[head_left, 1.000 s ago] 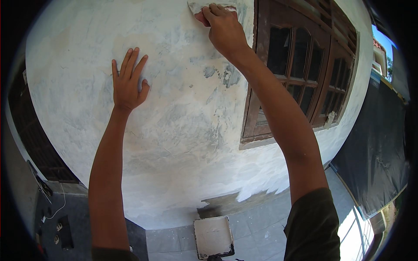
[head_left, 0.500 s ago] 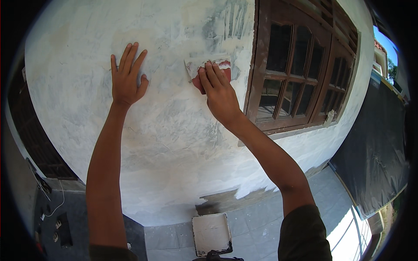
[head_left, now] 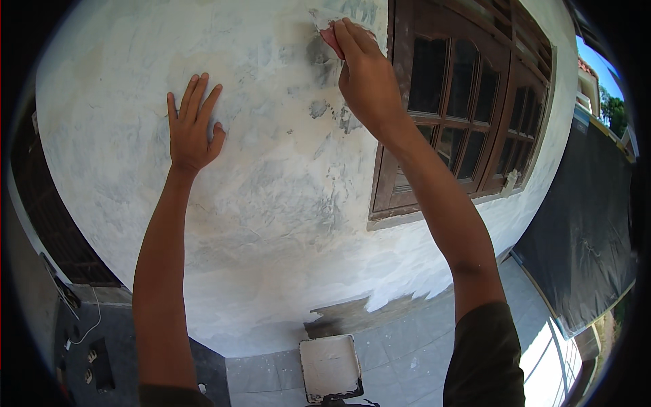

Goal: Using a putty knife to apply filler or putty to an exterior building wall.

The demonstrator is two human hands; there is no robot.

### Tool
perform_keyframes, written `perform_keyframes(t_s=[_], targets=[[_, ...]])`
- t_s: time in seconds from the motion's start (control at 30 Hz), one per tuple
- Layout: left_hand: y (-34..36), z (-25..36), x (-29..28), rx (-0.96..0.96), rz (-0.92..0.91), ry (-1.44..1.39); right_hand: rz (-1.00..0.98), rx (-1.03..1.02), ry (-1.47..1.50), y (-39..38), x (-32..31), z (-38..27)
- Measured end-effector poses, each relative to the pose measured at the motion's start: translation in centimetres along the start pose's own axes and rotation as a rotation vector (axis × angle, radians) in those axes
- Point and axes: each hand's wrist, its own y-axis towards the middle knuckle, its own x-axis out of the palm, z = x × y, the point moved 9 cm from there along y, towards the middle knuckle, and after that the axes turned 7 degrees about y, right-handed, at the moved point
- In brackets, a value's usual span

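Observation:
My left hand (head_left: 191, 129) lies flat against the whitish, patchy wall (head_left: 251, 176), its fingers spread and nothing in them. High up beside the window frame, my right hand (head_left: 371, 81) grips a red scraper (head_left: 330, 39), a broad, flat putty spreader smeared with white paste. Its wide edge is against the wall, and my fingers hide much of its body. Grey smudges and uneven white patches mark the plaster around both hands.
A brown wooden window (head_left: 447, 102) with glass panes is right of my right arm. On the grey floor below stands a shallow tray (head_left: 331, 366) of whitish paste. Black sheeting (head_left: 576, 237) hangs at the far right; sandals (head_left: 90, 365) lie lower left.
My right hand has moved up the wall with the scraper, slightly to the right, near the window's upper part. My left hand stays flat on about the same spot.

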Motion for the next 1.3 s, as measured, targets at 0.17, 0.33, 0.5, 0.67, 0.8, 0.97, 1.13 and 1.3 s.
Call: perform_keyframes(t_s=[0.17,0.33,0.5,0.67,0.8,0.97,1.13,1.3], targets=[[0.0,0.2,0.0,0.013,0.005,-0.003,-0.057,-0.153,-0.193,-0.5,6.4,2.8],[-0.1,0.0,-0.1,0.003,-0.02,-0.004,-0.145,-0.079,-0.122,-5.4,8.4,1.4],[0.0,0.2,0.2,0.013,-0.005,0.003,-0.251,-0.027,-0.12,-9.5,8.1,-0.5],[-0.1,0.1,-0.2,0.006,-0.003,0.008,-0.386,0.02,-0.092,-13.4,5.8,-3.9],[-0.8,-0.4,0.1,0.0,-0.013,0.04,-0.511,0.368,0.336,-9.8,2.9,-3.4],[0.1,0.3,0.0,0.01,0.009,0.003,0.013,0.004,0.091,3.2,-1.1,0.2],[0.0,0.0,0.1,-0.001,0.011,0.002,-0.2,0.038,-0.121,2.7,6.4,3.7],[-0.3,-0.1,0.1,0.009,-0.01,0.027,-0.105,-0.081,-0.195,-4.0,7.1,-0.3]])
